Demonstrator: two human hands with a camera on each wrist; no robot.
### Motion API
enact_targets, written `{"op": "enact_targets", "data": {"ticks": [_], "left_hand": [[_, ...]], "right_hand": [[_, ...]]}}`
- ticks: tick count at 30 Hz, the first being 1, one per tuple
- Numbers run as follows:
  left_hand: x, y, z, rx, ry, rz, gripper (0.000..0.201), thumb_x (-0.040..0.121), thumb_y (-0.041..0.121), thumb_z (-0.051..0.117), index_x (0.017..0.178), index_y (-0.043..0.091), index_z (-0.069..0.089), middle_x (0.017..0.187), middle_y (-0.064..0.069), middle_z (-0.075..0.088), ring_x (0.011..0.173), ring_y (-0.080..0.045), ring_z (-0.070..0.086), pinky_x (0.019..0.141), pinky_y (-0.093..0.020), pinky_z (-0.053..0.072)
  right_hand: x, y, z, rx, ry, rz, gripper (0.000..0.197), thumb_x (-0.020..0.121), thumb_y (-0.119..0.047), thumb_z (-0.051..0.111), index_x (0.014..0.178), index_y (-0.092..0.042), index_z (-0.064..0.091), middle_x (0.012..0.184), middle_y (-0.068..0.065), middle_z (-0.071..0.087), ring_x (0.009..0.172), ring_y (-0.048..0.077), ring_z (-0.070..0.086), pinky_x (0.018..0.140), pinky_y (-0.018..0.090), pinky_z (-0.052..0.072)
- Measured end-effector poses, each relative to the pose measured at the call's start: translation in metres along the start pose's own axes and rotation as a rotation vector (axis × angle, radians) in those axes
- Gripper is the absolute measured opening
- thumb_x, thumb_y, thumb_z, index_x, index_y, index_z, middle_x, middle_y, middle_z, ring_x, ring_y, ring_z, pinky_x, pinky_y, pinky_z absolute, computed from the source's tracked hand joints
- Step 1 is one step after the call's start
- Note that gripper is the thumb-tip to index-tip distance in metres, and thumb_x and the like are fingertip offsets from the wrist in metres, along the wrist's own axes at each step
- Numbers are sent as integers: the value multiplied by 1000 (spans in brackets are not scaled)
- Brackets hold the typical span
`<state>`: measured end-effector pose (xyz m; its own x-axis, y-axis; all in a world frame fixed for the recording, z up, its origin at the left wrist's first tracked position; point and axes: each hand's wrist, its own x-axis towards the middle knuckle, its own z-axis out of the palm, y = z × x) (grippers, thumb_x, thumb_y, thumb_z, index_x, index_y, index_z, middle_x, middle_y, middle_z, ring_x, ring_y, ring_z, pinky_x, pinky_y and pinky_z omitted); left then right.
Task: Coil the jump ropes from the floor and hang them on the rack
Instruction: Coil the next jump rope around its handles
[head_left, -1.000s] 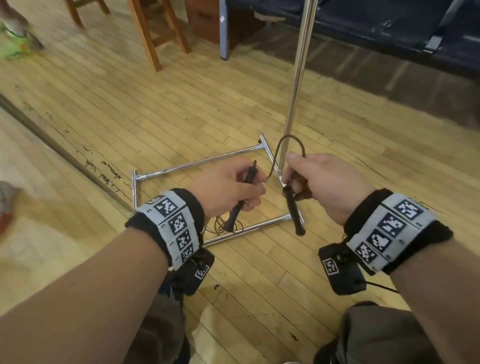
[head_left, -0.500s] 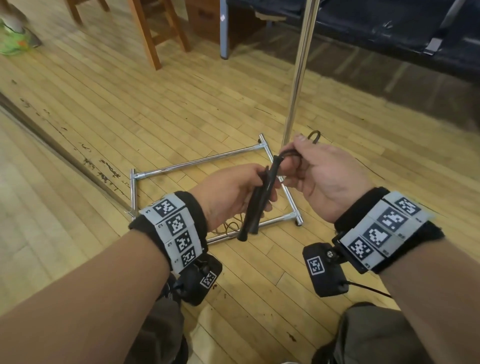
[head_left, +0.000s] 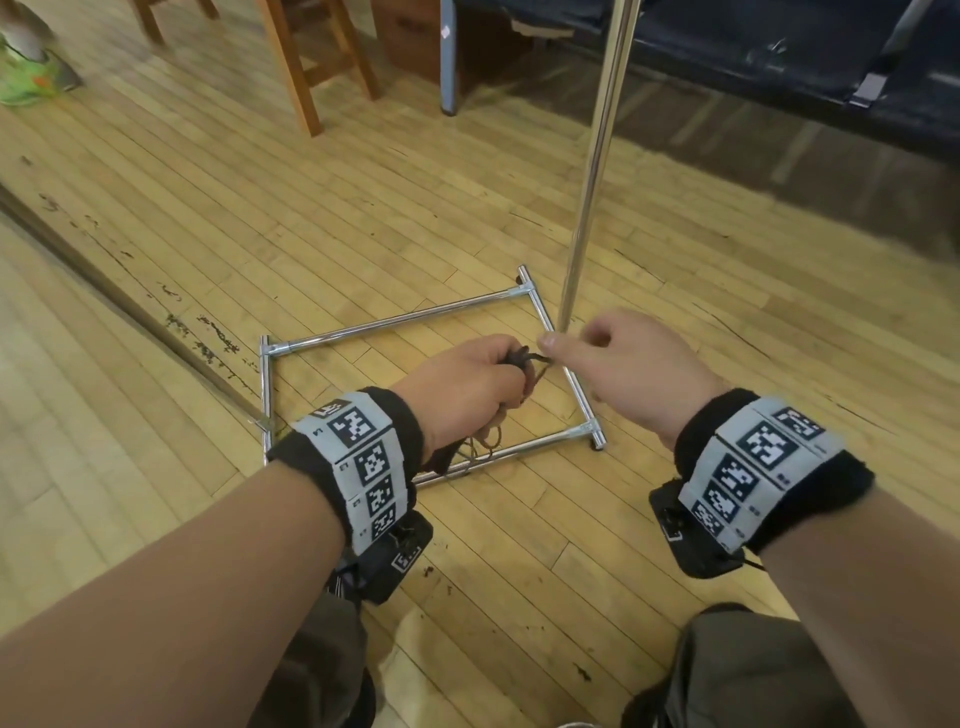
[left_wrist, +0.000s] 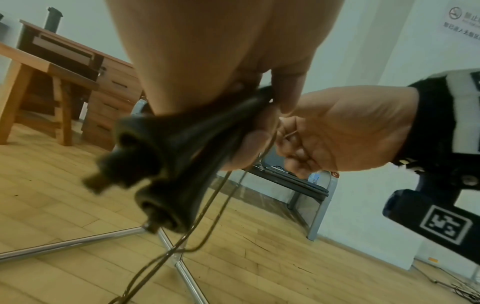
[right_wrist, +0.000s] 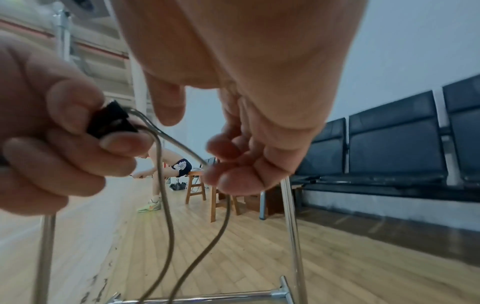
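While your left hand (head_left: 470, 387) clamps both stiff handles (left_wrist: 166, 156), your right hand (head_left: 618, 364) pinches the cord (right_wrist: 166, 205) — light, limp, tangle-prone; grip near the handles.

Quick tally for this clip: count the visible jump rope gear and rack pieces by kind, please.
Black rope handles: 2, both in the left hand
Rope cord: 1
Chrome rack base frame: 1
Chrome rack upright pole: 1
Total: 5

Rack (head_left: 400, 325) shiny chromed metal; jump rope handles (left_wrist: 182, 156) matt black; floor (head_left: 260, 218) scuffed wood planks
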<state>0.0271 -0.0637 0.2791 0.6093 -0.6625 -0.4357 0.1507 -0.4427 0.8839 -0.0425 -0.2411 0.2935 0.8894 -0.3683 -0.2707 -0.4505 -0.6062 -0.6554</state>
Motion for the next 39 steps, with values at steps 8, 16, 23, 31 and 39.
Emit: {"op": "enact_targets", "data": {"ticks": [8,16,23,31,39], "left_hand": [[-4,9,-11,21,43,107,5,89,19,65,86,23,67,64,5,54,53,-13,43,52,-29,37],[0,9,-20,-8,548,275,19,101,20,59,90,35,65,62,8,56,61,-20,51,61,-40,45],[-2,20,1,-509,440,381,23,97,-3,49,100,14,64,67,-1,51,61,-19,49,63,-38,45],[0,32,6,-746,351,410,22,103,-6,48,99,11,63,77,-2,57,68,-18,54,62,-33,51],[-2,16,-20,315,368,261,24,103,19,61,95,39,72,85,15,75,76,-1,71,59,-18,54]], "right_hand": [[-6,2,2,215,-384,-185,30,88,-23,60,114,-35,69,96,-14,76,96,9,71,95,41,53],[-9,-10,-3,386,-623,3,33,105,-34,52,105,-7,69,58,1,49,43,13,34,41,27,40],[-17,-22,25,583,-480,167,33,103,-50,52,121,-23,58,109,12,74,49,17,54,41,27,33],[-16,-17,25,801,-403,157,43,102,-53,52,105,-12,64,79,6,67,45,12,40,41,24,25],[-6,4,3,245,-148,-11,32,101,-47,55,98,-18,68,69,1,53,57,15,46,54,36,38]]}}
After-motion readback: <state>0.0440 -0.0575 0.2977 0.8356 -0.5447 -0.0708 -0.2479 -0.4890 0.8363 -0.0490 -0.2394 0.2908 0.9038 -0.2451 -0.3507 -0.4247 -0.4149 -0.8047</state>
